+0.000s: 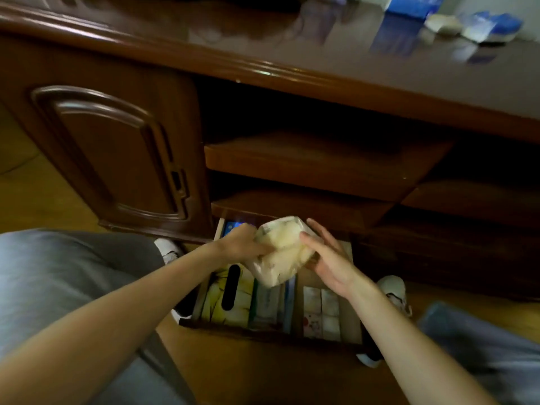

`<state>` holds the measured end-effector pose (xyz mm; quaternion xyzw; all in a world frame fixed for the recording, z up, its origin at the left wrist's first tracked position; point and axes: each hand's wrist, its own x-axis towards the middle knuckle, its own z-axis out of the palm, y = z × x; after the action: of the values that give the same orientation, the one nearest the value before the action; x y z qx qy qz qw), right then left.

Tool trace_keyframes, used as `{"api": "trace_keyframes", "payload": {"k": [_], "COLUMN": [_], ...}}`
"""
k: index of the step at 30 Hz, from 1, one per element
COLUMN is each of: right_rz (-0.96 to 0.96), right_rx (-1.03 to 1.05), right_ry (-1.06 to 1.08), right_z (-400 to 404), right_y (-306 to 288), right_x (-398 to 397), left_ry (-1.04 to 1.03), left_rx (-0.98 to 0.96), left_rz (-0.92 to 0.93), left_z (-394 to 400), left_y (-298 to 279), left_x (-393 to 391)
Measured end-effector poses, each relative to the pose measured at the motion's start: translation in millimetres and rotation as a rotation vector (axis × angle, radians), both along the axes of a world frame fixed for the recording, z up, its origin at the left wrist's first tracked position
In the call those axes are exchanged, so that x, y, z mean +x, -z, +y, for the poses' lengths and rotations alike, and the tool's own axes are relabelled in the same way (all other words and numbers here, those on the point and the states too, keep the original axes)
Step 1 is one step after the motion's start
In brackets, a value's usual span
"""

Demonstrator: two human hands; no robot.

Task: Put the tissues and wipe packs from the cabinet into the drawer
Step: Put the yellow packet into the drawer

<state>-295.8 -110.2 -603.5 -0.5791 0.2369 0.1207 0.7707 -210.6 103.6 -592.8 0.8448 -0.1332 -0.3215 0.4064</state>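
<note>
A soft, cream-coloured tissue pack [282,252] in clear wrap hangs over the open drawer [271,331] at the cabinet's foot. My left hand [239,244] grips its left side. My right hand [327,258] touches its right side with the fingers spread. In the drawer lie a yellow tissue box [228,296] with a dark slot, a pale wipe pack [267,302] beside it, and small white packs [321,311] at the right. On the cabinet top, far right, rest a blue box [412,5] and blue-and-white packs [485,27].
The dark wooden cabinet has a closed door [114,153] at the left and two bare open shelves [321,162] above the drawer. My knees in grey trousers [58,287] flank the drawer, with white shoes [393,290] on the wooden floor.
</note>
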Motion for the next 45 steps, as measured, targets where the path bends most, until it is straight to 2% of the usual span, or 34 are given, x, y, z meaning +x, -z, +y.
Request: {"api": "trace_keyframes", "payload": {"k": [2,5,6,8,10,14,17,21,25,29,33,36,42,45], "right_rz": [0.086,0.254,0.273,0.315,0.408,0.532,0.486,0.423,0.351,0.332,0.280,0.231,0.231,0.235], "right_rx": [0.030,-0.112,-0.176,-0.265,-0.284,-0.217,-0.181,-0.241,-0.439,-0.614,-0.827,-0.828,-0.803,-0.742], "right_ry": [-0.069,-0.155,-0.126,-0.035,0.079,0.134,0.222,0.244,0.152,0.078,-0.113,-0.178,-0.160,0.027], "right_z": [11,24,22,9,-12,-32,-25,-3,4,12,24,26,22,17], "right_y": [21,62,75,95,113,147,164,178,202,213,221,224,221,219], "right_x": [1,-5,-5,-1,4,16,43,83,118,136,132,129,122,123], "left_ry": [-0.160,-0.132,-0.106,-0.091,-0.123,-0.081,0.003,0.205,0.276,0.227,0.243,0.257,0.323,0.395], "left_rx": [-0.005,0.053,0.086,0.207,0.291,0.340,0.359,0.418,0.509,0.463,0.500,0.516,0.560,0.614], "left_rz": [0.101,0.237,0.221,0.068,-0.048,-0.031,-0.051,-0.081,-0.018,-0.033,-0.090,-0.106,-0.145,-0.149], "left_z": [3,5,7,15,26,39,36,37,49,52,50,49,52,52], "left_y": [20,39,43,48,55,72,86,106,120,125,126,127,127,127], "left_x": [-4,-9,-8,-4,2,7,5,0,-3,-1,1,1,-3,-7]}}
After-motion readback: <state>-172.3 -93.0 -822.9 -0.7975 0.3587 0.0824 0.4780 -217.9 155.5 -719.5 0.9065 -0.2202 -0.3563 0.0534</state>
